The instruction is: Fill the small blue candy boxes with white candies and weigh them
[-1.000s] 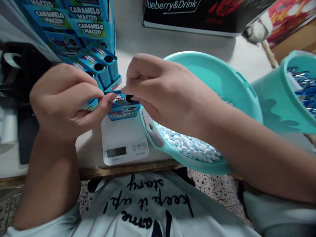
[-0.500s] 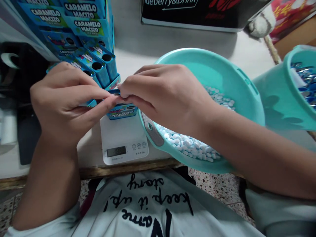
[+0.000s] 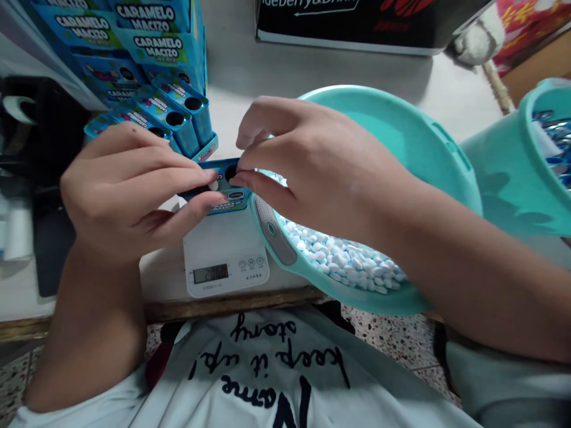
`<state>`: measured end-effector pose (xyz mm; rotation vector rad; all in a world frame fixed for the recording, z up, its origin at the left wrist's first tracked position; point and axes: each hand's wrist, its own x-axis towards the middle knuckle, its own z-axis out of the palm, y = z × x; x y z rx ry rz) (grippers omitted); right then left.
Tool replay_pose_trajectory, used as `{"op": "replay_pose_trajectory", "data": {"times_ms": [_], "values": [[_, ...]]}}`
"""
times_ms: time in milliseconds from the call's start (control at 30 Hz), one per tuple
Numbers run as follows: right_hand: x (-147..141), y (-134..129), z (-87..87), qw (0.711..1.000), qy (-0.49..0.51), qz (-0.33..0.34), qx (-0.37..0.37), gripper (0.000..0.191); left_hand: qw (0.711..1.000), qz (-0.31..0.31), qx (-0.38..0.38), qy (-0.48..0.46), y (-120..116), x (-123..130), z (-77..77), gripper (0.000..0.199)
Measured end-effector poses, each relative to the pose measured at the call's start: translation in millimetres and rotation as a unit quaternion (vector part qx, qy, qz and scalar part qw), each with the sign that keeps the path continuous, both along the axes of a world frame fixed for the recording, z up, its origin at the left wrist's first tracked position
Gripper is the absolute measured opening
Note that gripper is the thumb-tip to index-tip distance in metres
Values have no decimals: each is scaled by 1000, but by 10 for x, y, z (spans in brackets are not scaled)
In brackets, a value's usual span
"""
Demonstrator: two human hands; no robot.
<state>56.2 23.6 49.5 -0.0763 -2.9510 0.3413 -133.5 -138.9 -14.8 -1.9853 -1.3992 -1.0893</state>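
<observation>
A blue tin (image 3: 227,205) with a dark round opening lies on the white digital scale (image 3: 227,249). My left hand (image 3: 138,190) pinches a small white candy (image 3: 214,185) between thumb and fingertips, just over the tin. Thumb and forefinger of my right hand (image 3: 303,154) are closed at the tin's dark opening; whatever they hold there is too small to make out. Beside the scale, a teal basin (image 3: 379,101) holds many white candies (image 3: 348,261), partly covered by my right hand and forearm.
Stacked blue candy boxes (image 3: 156,47) stand at the back left, with several upright blue tins (image 3: 187,113) in front. A black box (image 3: 357,24) is at the back. On the right is a teal bucket (image 3: 504,154) of blue items. A black object (image 3: 40,131) stands far left.
My hands have moved apart over the tin, uncovering its dark opening and the white candy in my left fingers. My right hand has shifted slightly right and up. The scale's reading has changed.
</observation>
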Motion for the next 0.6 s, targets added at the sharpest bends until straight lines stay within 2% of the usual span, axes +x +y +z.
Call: {"op": "replay_pose_trajectory", "data": {"times_ms": [167, 333, 400, 500, 600], "values": [[-11, -12, -8, 999, -22, 41, 10, 48, 999, -31, -17, 15, 20, 7, 1, 24], [-65, -71, 100, 996, -64, -34, 60, 39, 997, -43, -48, 45, 72, 43, 25, 32], [-75, -86, 139, 994, -75, -43, 72, 35, 996, -36, -60, 61, 95, 69, 7, 35], [-43, -83, 137, 994, -71, -28, 74, 30, 994, -20, -74, 76, 106, 113, -25, 43], [20, -47, 72, 997, -25, 7, 67, 31, 994, -6, -106, 40, 75, 147, -27, 44]]}}
